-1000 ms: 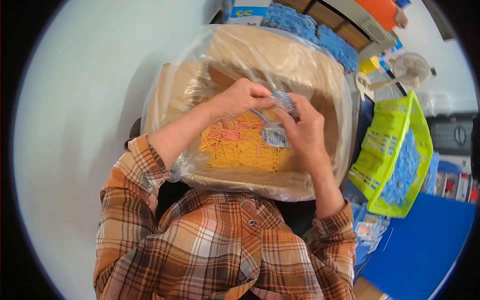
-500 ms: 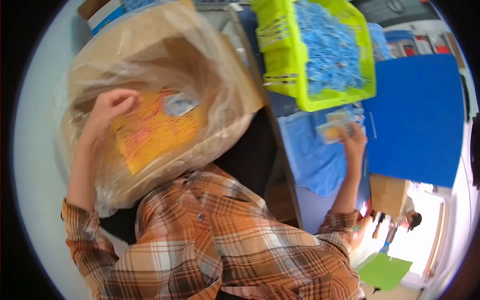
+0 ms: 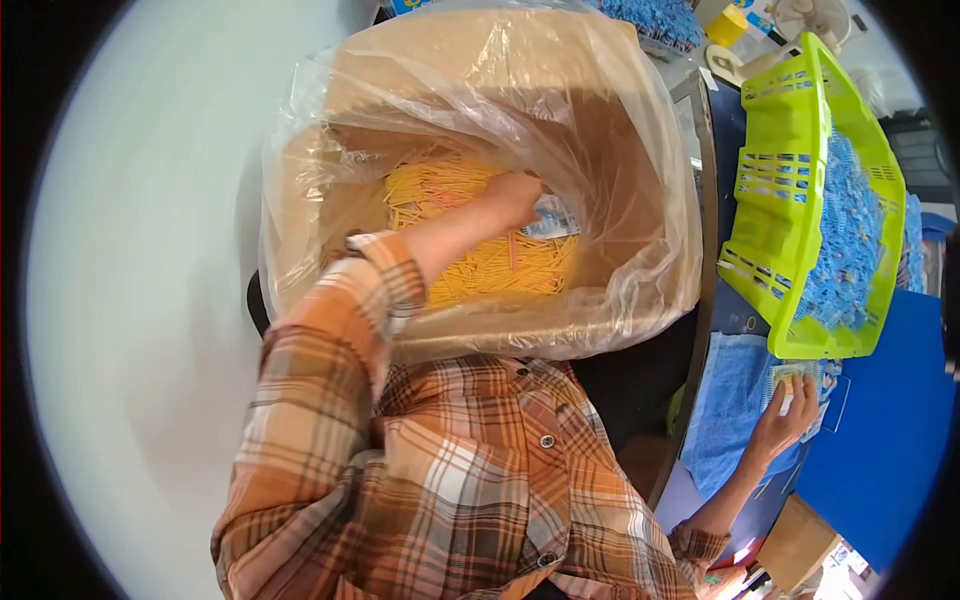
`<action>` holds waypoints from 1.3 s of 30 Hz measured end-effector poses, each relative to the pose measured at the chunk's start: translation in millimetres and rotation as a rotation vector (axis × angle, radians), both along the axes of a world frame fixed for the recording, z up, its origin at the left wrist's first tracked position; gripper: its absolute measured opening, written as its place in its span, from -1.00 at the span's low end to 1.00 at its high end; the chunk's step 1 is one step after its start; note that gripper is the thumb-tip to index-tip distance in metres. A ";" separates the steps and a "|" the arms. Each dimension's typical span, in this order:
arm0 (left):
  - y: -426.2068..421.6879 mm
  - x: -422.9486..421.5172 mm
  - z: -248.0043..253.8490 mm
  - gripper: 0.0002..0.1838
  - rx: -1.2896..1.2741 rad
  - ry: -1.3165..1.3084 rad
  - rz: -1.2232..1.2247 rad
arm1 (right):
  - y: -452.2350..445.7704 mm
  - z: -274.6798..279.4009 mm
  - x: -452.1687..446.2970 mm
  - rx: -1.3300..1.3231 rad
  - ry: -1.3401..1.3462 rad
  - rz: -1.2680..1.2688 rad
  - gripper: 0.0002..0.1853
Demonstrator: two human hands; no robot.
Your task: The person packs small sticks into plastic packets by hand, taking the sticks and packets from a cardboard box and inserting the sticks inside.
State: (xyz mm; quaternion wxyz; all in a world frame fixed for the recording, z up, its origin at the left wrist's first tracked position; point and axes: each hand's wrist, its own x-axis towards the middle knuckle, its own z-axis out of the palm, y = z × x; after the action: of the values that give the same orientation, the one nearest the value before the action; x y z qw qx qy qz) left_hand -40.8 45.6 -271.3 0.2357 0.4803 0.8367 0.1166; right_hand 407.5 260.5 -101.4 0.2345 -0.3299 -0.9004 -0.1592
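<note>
My left hand (image 3: 515, 198) reaches into the lined cardboard box, its fingers curled beside a small blue-and-white packet (image 3: 552, 218). The fingertips are partly hidden, so what they pinch cannot be made out. Under this hand lies a heap of thin yellow strips (image 3: 500, 270) with a few orange-pink ones among them. Over on the table, my right hand (image 3: 785, 415) grips a small whitish-yellow packet (image 3: 793, 374) at the edge of a blue cloth (image 3: 728, 400), just below the green basket.
A clear plastic liner (image 3: 640, 290) drapes over the walls of the cardboard box (image 3: 450, 45). The lime-green basket (image 3: 775, 210) holds many blue mesh-like pieces (image 3: 848, 240). Beside the cloth is a blue board (image 3: 890, 430). More blue pieces (image 3: 655, 22) sit at the back.
The view has swung, shifting the box and basket rightward in it. My left hand has moved from the box's left side across the strips to the packet. My right hand has lowered to the cloth.
</note>
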 end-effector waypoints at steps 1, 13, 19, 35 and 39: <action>7.4 3.8 -12.1 -0.53 -0.008 0.048 0.023 | -8.4 3.7 -3.4 -0.013 -0.015 0.032 -0.73; 19.8 2.9 -47.1 -0.66 0.033 -0.086 0.220 | -60.2 38.4 -53.3 -0.091 0.002 0.238 -0.81; 11.1 -0.9 -58.5 -0.75 0.177 -0.048 0.226 | -75.5 37.7 -73.7 -0.168 0.027 0.361 -0.78; -57.1 -20.1 136.0 -0.86 0.091 -0.238 -0.119 | -140.8 33.7 -282.0 -0.546 -0.049 0.650 -0.76; -89.6 -43.2 145.0 -0.86 0.461 -0.493 0.050 | -145.9 22.2 -363.4 -0.946 -0.209 0.704 -0.75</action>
State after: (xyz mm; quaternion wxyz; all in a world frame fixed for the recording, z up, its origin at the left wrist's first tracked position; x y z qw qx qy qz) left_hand -84.1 -44.0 -126.2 0.3132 0.4577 0.7176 0.4213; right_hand 44.1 114.6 -79.2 0.0111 -0.0630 -0.9471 0.3146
